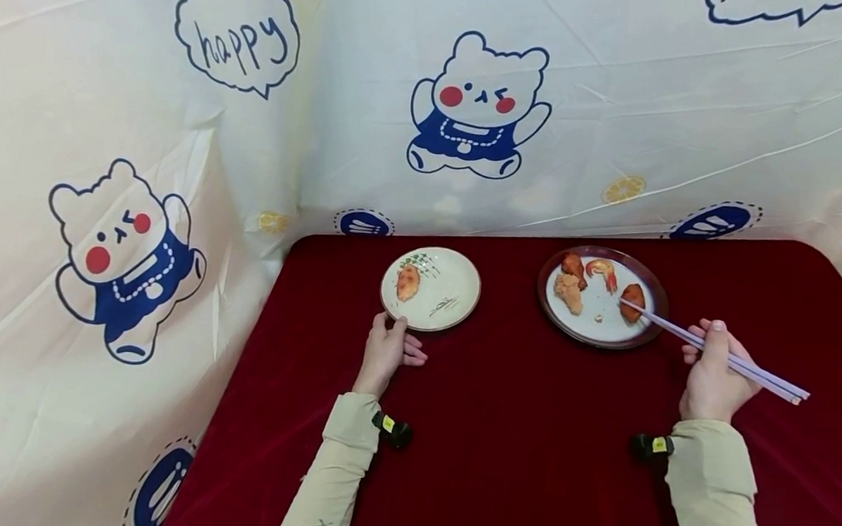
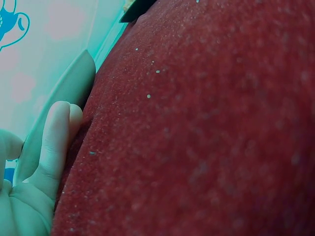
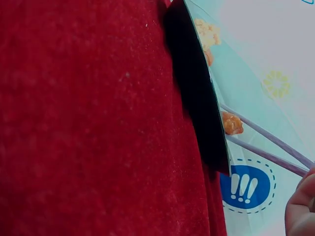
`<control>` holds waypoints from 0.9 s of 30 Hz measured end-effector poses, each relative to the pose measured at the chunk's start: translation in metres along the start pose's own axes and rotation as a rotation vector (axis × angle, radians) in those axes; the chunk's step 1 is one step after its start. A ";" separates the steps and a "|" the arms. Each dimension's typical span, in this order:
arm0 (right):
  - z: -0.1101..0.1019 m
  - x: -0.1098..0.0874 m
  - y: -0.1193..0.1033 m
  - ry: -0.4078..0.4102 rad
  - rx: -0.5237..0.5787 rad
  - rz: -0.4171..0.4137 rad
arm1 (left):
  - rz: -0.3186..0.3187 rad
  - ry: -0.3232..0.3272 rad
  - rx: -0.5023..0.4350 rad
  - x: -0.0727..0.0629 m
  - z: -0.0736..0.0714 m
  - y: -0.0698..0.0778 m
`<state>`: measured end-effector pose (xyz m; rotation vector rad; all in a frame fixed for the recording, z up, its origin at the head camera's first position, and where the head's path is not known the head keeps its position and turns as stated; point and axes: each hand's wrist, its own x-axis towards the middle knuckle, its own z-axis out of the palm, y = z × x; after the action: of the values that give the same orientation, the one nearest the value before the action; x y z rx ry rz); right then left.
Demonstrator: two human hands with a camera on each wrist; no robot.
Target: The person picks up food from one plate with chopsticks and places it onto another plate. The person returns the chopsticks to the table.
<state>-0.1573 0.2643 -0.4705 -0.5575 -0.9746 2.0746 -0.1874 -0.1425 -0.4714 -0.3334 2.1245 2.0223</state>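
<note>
My left hand (image 1: 386,353) pinches the near rim of a small cream plate (image 1: 459,291), its thumb at the edge and fingers along the outer side in the left wrist view. On that plate lies one golden-brown wing-shaped food piece (image 1: 407,283). With my right hand (image 1: 717,381) I hold a pair of pale purple chopsticks (image 1: 721,354). Their tips reach over a dark-rimmed plate (image 1: 587,339) to a brown fried piece (image 1: 634,297) at its right side. Seen from the right wrist, the sticks pass on either side of the brown piece (image 3: 232,124).
Also on the dark-rimmed plate are a shrimp (image 1: 604,271), a reddish-brown piece (image 1: 574,265), a pale fried lump (image 1: 569,293) and a crumb. Dark red cloth (image 1: 511,438) covers the table. A printed white curtain (image 1: 358,124) hangs behind and at the left.
</note>
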 end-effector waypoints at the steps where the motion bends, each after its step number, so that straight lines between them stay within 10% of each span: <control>1: 0.000 0.000 0.000 -0.006 -0.008 -0.002 | 0.001 0.000 0.001 0.000 0.000 0.000; 17: 0.005 -0.003 0.001 -0.120 -0.268 -0.051 | -0.003 0.005 0.012 0.000 0.000 -0.001; 27: 0.004 0.001 0.002 -0.124 -0.293 -0.053 | 0.011 0.039 -0.002 0.018 -0.002 -0.025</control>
<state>-0.1613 0.2620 -0.4694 -0.5481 -1.3648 1.9500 -0.1969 -0.1459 -0.5006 -0.3654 2.1517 2.0405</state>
